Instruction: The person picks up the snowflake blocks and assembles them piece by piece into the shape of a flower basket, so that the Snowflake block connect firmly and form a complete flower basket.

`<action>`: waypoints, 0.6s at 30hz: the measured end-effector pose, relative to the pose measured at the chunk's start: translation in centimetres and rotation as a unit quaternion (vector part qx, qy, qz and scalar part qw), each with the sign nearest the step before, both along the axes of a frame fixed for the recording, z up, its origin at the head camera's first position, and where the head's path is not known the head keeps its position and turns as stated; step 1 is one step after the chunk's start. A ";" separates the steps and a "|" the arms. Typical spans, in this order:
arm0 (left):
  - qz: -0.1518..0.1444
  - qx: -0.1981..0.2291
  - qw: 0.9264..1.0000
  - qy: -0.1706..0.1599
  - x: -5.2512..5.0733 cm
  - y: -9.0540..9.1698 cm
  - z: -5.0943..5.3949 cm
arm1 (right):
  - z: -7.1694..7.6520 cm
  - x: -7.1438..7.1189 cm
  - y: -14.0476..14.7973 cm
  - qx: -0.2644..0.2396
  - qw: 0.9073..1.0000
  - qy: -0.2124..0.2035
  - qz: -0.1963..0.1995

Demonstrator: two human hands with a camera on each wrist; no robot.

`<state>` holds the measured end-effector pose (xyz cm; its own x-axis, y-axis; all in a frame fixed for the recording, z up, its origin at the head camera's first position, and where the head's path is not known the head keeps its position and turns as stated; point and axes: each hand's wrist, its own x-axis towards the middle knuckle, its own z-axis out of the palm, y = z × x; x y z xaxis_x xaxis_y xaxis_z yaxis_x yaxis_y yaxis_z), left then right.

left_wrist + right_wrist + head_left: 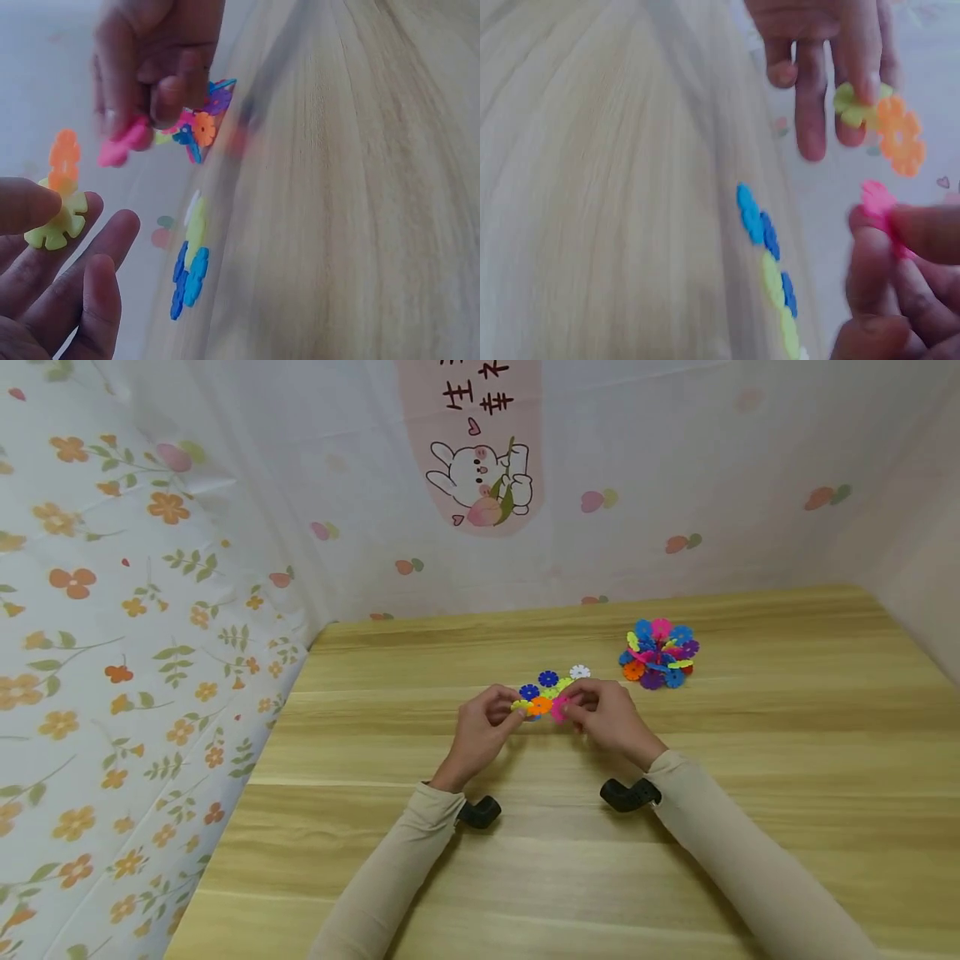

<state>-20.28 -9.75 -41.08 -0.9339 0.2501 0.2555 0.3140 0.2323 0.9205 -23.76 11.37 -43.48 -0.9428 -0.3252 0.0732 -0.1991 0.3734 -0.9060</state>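
Observation:
My left hand pinches a yellow snowflake disc between thumb and fingers. Joined to its edge is an orange snowflake disc, which sticks out toward the other hand. Opposite it, my right hand holds a pink snowflake disc by thumb and fingertips. In both wrist views a gap separates the pink disc from the orange one. Beyond the hands, dark blue discs, yellow-green discs, a light blue disc and a white disc lie on the table.
A multicoloured cluster of joined discs stands at the back right of the wooden table. Behind the table hangs a printed cloth, and another flowered cloth covers the left side. Black wrist mounts stick out from the sleeves.

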 end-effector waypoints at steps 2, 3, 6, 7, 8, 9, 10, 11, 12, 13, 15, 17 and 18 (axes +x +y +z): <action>-0.005 0.004 1.000 -0.001 -0.1 0.1 -0.1 | 0.2 0.1 0.0 -0.034 0.999 -0.009 -0.017; -0.006 0.005 1.000 0.000 -0.1 0.1 -0.1 | 0.3 0.2 0.0 -0.045 0.999 -0.011 -0.023; -0.005 0.011 1.000 0.007 -0.2 0.1 -0.2 | 0.5 0.2 0.0 -0.068 0.997 -0.015 -0.027; -0.005 0.012 1.000 0.009 -0.2 0.1 -0.2 | 0.5 0.2 0.1 -0.072 0.997 -0.017 -0.029; -0.004 0.011 1.000 0.011 -0.2 0.1 -0.1 | 0.5 0.3 0.2 -0.073 0.997 -0.017 -0.031; -0.003 0.011 1.000 0.012 -0.2 0.1 -0.1 | 0.6 0.3 0.2 -0.073 0.997 -0.016 -0.033; -0.004 0.010 1.000 0.012 -0.1 0.2 0.0 | 0.7 0.4 0.2 -0.075 0.996 -0.016 -0.034; -0.003 0.008 1.000 0.012 -0.1 0.2 0.0 | 0.7 0.5 0.3 -0.078 0.996 -0.016 -0.036; -0.003 0.007 1.000 0.010 -0.1 0.2 0.1 | 0.8 0.6 0.3 -0.079 0.996 -0.014 -0.035; -0.002 0.004 1.000 0.009 0.0 0.2 0.1 | 0.9 0.7 0.3 -0.080 0.996 -0.011 -0.035; -0.003 0.000 1.000 0.006 0.0 0.3 0.2 | 1.0 0.8 0.3 -0.078 0.996 -0.001 -0.033; -0.004 -0.003 1.000 0.004 0.1 0.4 0.2 | 1.0 0.8 0.2 -0.074 0.997 0.010 -0.032; -0.005 -0.004 1.000 0.003 0.1 0.5 0.2 | 0.9 0.8 0.2 -0.070 0.997 0.018 -0.032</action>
